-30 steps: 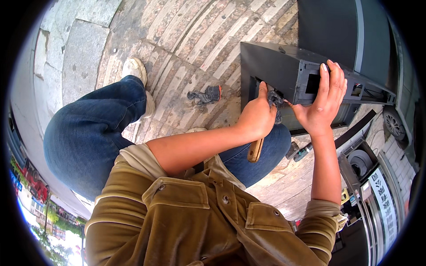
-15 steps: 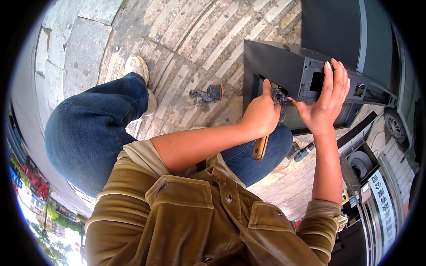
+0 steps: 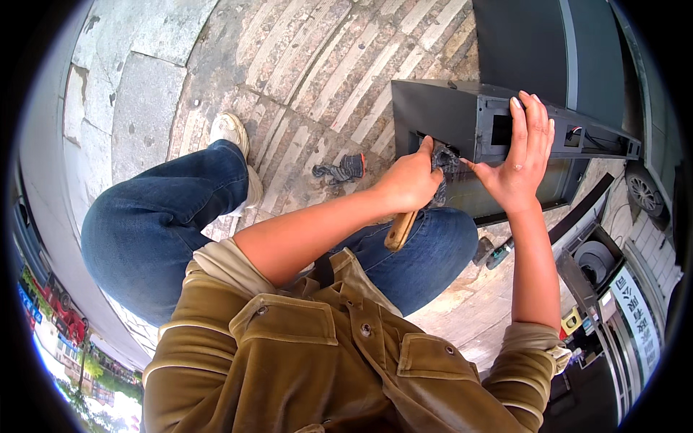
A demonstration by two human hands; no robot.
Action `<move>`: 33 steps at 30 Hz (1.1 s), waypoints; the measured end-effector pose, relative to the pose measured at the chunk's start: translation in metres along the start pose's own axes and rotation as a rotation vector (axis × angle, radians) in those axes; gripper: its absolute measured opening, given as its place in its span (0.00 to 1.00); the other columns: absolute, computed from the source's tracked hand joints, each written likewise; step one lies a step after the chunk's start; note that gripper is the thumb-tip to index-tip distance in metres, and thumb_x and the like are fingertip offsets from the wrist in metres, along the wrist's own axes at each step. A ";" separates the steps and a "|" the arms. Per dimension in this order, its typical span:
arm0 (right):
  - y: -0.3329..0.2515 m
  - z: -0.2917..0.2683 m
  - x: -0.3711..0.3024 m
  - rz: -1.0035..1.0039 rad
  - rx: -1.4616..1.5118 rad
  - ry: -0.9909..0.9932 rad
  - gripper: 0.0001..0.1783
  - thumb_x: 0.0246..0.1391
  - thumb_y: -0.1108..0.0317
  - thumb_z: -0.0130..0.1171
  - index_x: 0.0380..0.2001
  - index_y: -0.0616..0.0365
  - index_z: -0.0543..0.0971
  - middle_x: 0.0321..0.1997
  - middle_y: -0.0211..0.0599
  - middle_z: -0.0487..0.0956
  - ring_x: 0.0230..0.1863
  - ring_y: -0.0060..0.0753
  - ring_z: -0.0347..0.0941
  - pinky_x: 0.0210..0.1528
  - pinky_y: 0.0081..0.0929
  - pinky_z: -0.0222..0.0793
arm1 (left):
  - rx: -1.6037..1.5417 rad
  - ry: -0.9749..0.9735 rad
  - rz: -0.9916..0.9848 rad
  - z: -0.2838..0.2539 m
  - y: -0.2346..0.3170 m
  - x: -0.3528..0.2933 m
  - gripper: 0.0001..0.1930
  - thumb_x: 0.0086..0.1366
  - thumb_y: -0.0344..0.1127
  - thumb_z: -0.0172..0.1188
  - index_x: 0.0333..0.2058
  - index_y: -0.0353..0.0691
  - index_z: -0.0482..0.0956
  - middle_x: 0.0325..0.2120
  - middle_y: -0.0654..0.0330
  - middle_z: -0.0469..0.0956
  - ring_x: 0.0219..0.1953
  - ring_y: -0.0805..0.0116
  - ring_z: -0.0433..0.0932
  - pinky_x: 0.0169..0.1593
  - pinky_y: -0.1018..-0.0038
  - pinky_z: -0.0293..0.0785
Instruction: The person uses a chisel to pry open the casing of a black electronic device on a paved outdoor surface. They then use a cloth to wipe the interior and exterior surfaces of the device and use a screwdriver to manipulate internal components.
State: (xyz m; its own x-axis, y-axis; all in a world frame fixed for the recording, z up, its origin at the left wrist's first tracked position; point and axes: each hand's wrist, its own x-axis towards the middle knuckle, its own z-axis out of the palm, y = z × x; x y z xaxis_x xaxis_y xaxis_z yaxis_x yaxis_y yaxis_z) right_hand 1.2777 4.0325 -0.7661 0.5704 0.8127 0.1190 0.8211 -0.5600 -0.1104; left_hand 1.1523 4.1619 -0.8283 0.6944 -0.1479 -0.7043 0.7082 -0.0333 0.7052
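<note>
My left hand (image 3: 411, 182) is closed around a tool, its wooden handle (image 3: 401, 231) sticking out below my fist toward my knee. The tool's head is hidden, so its kind does not show. A dark grey, crumpled cloth-like piece (image 3: 445, 160) sits beside that fist, at the end of a black metal housing (image 3: 440, 115). My left thumb presses near the housing's lower edge. My right hand (image 3: 521, 155) lies with fingers stretched over the housing's side, beside a rectangular cutout (image 3: 501, 130). Its thumb points toward the dark piece.
A grey knit glove (image 3: 343, 169) with an orange edge lies on the striped stone paving (image 3: 310, 79). A teal-and-black power tool (image 3: 499, 252) rests beyond my knee. Wires (image 3: 577, 135) show in the housing's second opening. A sign board (image 3: 635, 317) and a car wheel (image 3: 642, 191) are at the right.
The view has shifted slightly; the housing and both hands now appear a little further left. The wooden handle's end has moved left and slightly up. Both hands keep the same places on the housing.
</note>
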 end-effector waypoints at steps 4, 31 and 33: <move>-0.003 -0.003 0.002 0.041 0.016 -0.006 0.59 0.13 0.65 0.77 0.60 0.50 0.63 0.63 0.39 0.62 0.67 0.48 0.56 0.62 0.60 0.49 | 0.292 -0.166 0.126 -0.037 -0.005 -0.012 0.32 0.65 0.38 0.49 0.63 0.29 0.53 0.50 0.34 0.70 0.53 0.44 0.71 0.57 0.62 0.65; -0.004 0.027 0.026 0.937 0.095 0.514 0.24 0.63 0.63 0.41 0.58 0.65 0.67 0.65 0.47 0.63 0.69 0.50 0.53 0.70 0.43 0.41 | 1.468 -0.176 0.178 -0.131 -0.069 0.138 0.42 0.53 0.39 0.64 0.65 0.56 0.54 0.56 0.49 0.62 0.53 0.45 0.70 0.52 0.58 0.71; -0.004 0.025 0.024 0.941 0.074 0.490 0.23 0.63 0.63 0.41 0.57 0.65 0.67 0.66 0.47 0.63 0.69 0.50 0.53 0.69 0.44 0.41 | 1.536 -0.159 0.224 -0.128 -0.050 0.142 0.37 0.52 0.40 0.65 0.62 0.54 0.62 0.59 0.51 0.61 0.54 0.46 0.69 0.54 0.59 0.69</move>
State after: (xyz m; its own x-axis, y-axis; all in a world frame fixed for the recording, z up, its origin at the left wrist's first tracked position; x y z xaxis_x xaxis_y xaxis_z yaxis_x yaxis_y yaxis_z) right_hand 1.2874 4.0587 -0.7879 0.9356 -0.1052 0.3369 0.0504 -0.9049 -0.4226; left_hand 1.2313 4.2692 -0.9740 0.6736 -0.3841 -0.6315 -0.2783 -0.9233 0.2647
